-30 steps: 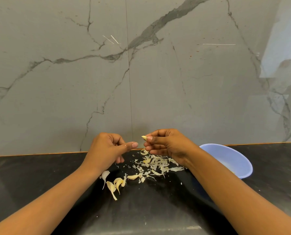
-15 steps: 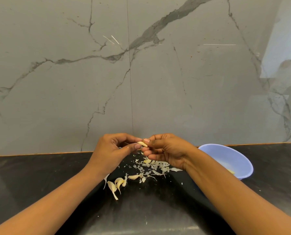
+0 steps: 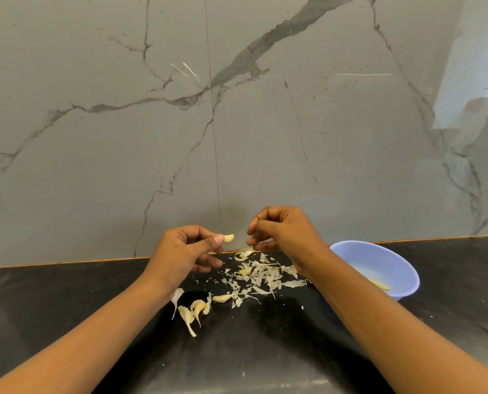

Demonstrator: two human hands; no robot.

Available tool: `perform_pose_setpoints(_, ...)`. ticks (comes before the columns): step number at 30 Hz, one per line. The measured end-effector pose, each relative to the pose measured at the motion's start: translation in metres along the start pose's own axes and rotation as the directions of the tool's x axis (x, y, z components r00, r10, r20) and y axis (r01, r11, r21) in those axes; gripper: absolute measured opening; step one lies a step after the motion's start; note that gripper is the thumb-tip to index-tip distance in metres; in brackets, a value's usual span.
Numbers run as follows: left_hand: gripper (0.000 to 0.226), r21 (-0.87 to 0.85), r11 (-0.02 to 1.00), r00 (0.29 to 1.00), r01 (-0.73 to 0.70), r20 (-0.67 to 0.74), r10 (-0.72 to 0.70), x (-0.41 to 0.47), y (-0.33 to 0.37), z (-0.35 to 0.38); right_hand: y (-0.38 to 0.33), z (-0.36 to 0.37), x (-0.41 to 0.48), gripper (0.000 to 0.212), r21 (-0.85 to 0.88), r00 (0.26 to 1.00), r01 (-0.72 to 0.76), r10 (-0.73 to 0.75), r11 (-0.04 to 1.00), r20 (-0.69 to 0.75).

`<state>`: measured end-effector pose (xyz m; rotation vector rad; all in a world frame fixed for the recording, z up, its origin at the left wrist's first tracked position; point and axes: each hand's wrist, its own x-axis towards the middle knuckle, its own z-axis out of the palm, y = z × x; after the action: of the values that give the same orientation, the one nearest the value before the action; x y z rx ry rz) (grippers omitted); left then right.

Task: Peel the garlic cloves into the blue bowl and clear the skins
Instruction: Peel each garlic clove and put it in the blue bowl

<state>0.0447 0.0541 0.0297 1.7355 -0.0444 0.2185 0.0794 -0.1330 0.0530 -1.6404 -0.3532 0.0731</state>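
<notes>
My left hand [image 3: 184,253] pinches a pale garlic clove [image 3: 229,238] between thumb and fingers, held above the black counter. A short gap to the right, my right hand [image 3: 282,233] has its fingers curled; a thin bit of skin [image 3: 255,242] seems pinched in its fingertips. Under both hands lies a scatter of papery garlic skins [image 3: 261,275]. Several unpeeled cloves [image 3: 194,308] lie near my left wrist. The blue bowl [image 3: 390,263] stands at the right behind my right forearm, with a peeled clove [image 3: 380,285] in it.
The black counter [image 3: 66,302] runs the full width, its back edge meeting a grey marble wall [image 3: 123,137]. A few tiny skin flecks lie toward the counter's front.
The clove has passed from my right hand to my left. The hands met around it half a second ago and have now drawn apart, the right one rising slightly.
</notes>
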Motion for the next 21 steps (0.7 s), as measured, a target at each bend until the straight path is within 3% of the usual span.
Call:
perform_pose_setpoints(4,0.011,-0.012,0.999,0.999,0.037,-0.005,-0.037,0.000,0.001,-0.001,-0.005,-0.004,0.002,0.040,0.041,0.979,-0.174,0.169,0.984,0.114)
perform_pose_setpoints(6,0.011,-0.014,0.999,0.999,0.049,-0.007,-0.049,-0.001,0.002,0.000,-0.002,-0.009,0.004,0.044,-0.068,0.961,-0.218,0.227,0.974,0.161)
perform_pose_setpoints(8,0.011,-0.013,0.998,0.998,0.065,-0.001,-0.065,-0.001,0.002,0.001,0.002,-0.010,0.006,0.036,-0.214,0.967,-0.166,0.202,0.963,0.155)
perform_pose_setpoints(11,0.012,-0.023,0.996,0.996,0.087,0.006,-0.087,-0.002,0.002,0.001,0.008,-0.006,0.006,0.019,-0.222,0.985,-0.091,0.119,0.971,0.121)
perform_pose_setpoints(15,0.011,-0.021,0.994,0.994,0.105,0.007,-0.105,-0.003,0.002,0.001,0.011,-0.004,0.005,0.033,-0.310,0.988,-0.026,0.071,0.950,0.136)
perform_pose_setpoints(18,0.010,-0.023,0.995,0.995,0.102,0.008,-0.102,-0.005,0.001,0.002,0.011,-0.001,0.004,0.028,-0.213,0.971,-0.045,0.093,0.976,0.220)
perform_pose_setpoints(21,0.010,-0.026,0.996,0.997,0.082,0.015,-0.082,-0.008,0.003,0.004,0.009,0.007,-0.001,0.012,-0.115,0.978,-0.047,0.069,0.992,0.195)
